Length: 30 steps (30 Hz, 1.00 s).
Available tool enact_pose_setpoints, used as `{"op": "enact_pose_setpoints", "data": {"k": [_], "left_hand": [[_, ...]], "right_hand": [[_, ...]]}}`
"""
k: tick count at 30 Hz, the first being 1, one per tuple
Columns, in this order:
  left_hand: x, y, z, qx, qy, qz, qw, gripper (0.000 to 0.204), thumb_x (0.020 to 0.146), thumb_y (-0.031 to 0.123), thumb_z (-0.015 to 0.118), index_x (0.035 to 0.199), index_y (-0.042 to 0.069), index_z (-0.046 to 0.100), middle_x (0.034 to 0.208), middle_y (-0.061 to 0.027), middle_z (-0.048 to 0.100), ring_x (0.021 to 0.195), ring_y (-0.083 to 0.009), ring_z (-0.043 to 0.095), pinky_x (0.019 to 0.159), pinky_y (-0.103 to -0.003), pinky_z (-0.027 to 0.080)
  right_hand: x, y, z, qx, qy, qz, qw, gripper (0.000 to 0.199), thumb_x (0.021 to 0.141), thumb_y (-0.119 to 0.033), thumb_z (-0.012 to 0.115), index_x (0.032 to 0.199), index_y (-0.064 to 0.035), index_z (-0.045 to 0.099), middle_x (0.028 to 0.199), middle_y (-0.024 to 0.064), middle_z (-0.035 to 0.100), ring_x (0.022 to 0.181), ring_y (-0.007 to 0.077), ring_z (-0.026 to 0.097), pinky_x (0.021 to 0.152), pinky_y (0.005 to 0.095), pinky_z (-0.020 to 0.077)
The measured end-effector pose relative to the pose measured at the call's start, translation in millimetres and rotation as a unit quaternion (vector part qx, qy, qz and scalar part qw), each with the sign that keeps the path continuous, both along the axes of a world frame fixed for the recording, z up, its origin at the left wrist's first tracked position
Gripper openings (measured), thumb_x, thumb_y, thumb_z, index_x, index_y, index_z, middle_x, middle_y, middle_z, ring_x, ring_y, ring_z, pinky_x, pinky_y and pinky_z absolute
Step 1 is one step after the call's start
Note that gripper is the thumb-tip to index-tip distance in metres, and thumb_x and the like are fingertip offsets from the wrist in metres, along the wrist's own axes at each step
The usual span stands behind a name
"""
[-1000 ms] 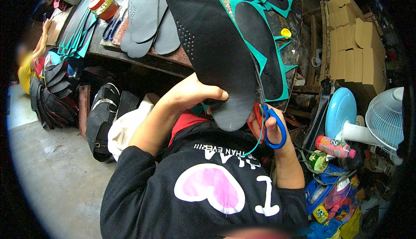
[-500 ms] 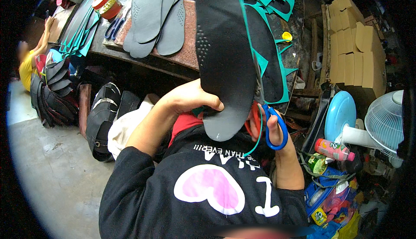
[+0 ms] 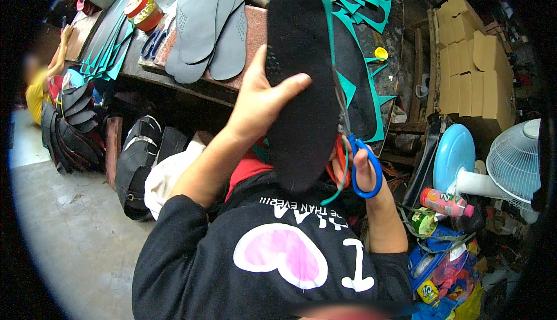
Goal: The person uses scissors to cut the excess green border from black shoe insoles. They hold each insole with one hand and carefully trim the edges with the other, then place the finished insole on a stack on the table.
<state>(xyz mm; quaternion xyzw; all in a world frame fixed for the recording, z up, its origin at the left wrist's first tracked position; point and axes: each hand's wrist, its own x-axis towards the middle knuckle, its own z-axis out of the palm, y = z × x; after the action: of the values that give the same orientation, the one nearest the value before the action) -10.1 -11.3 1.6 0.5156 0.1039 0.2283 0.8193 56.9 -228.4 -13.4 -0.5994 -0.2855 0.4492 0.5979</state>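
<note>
A black shoe insole [image 3: 303, 128] is upright in front of my chest, its far edge trimmed in teal. My left hand [image 3: 264, 99] grips it by the left edge, thumb across its face and the other fingers partly hidden behind. Closed round the handles of a pair of scissors [image 3: 378, 175], one loop blue and one orange-red, is my right hand [image 3: 363, 172]. The blades lie along the insole's right edge, beside the teal border. A thin teal strip [image 3: 346, 181] curls down between the insole and the scissors.
Cut grey insoles [image 3: 197, 18] are piled on the bench, near spare scissors [image 3: 152, 44] and a red-lidded jar [image 3: 143, 12]. Teal-backed offcuts [image 3: 371, 88] lie behind the scissors. At right stand cardboard boxes [image 3: 464, 76] and a fan [image 3: 516, 157]. A person in yellow [image 3: 38, 93] sits far left.
My left hand has slid up the insole from its lower end to its middle left edge. The insole's face has turned darker. The scissors have barely moved.
</note>
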Motion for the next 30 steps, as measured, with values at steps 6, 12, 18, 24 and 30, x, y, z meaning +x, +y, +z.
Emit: {"op": "enact_pose_setpoints", "data": {"k": [6, 12, 18, 24, 30], "left_hand": [[5, -25, -3, 0.021, -0.013, 0.007, 1.000, 0.060, 0.081, 0.006, 0.070, 0.131, 0.001, 0.037, 0.119, -0.0121, 0.056, 0.105, -0.0177, 0.057, 0.090, -0.032, 0.048], [2, -28, -2, -0.032, 0.002, -0.003, 0.999, 0.060, 0.081, 0.006, 0.070, 0.131, 0.001, 0.038, 0.119, -0.0111, 0.056, 0.104, -0.0173, 0.057, 0.088, -0.032, 0.049], [-2, -35, -1, -0.033, 0.015, -0.033, 0.999, 0.060, 0.080, 0.009, 0.072, 0.131, 0.002, 0.040, 0.117, -0.0094, 0.057, 0.106, -0.0171, 0.056, 0.092, -0.033, 0.045], [-3, -24, 4, -0.035, 0.056, -0.073, 0.995, 0.061, 0.080, 0.011, 0.073, 0.131, 0.003, 0.041, 0.118, -0.0093, 0.057, 0.106, -0.0164, 0.056, 0.092, -0.032, 0.045], [3, -19, 4, -0.016, 0.049, -0.116, 0.992, 0.065, 0.078, 0.012, 0.075, 0.133, 0.002, 0.041, 0.117, -0.0087, 0.058, 0.105, -0.0161, 0.056, 0.091, -0.031, 0.046]], "right_hand": [[-14, 14, -10, 0.063, -0.024, -0.188, 0.980, 0.081, 0.077, -0.079, 0.042, 0.093, -0.0004, 0.053, 0.061, 0.0025, 0.054, 0.053, 0.0115, 0.053, 0.047, 0.0233, 0.0404], [-9, 8, 1, 0.012, 0.041, -0.090, 0.995, 0.090, 0.068, -0.084, 0.046, 0.100, -0.0004, 0.055, 0.061, 0.0011, 0.053, 0.051, 0.0122, 0.052, 0.045, 0.0238, 0.0399], [-8, 21, 3, 0.041, 0.038, -0.148, 0.987, 0.090, 0.068, -0.086, 0.043, 0.094, -0.0009, 0.057, 0.059, 0.0009, 0.052, 0.049, 0.0121, 0.051, 0.045, 0.0225, 0.0392], [12, 8, 2, 0.035, 0.046, -0.027, 0.998, 0.091, 0.075, -0.083, 0.039, 0.106, 0.0016, 0.055, 0.075, 0.0049, 0.059, 0.065, 0.0150, 0.057, 0.057, 0.0247, 0.0449], [18, 19, 1, 0.069, 0.032, -0.059, 0.995, 0.093, 0.074, -0.082, 0.039, 0.110, 0.0024, 0.053, 0.080, 0.0079, 0.062, 0.071, 0.0154, 0.061, 0.062, 0.0260, 0.0494]]}}
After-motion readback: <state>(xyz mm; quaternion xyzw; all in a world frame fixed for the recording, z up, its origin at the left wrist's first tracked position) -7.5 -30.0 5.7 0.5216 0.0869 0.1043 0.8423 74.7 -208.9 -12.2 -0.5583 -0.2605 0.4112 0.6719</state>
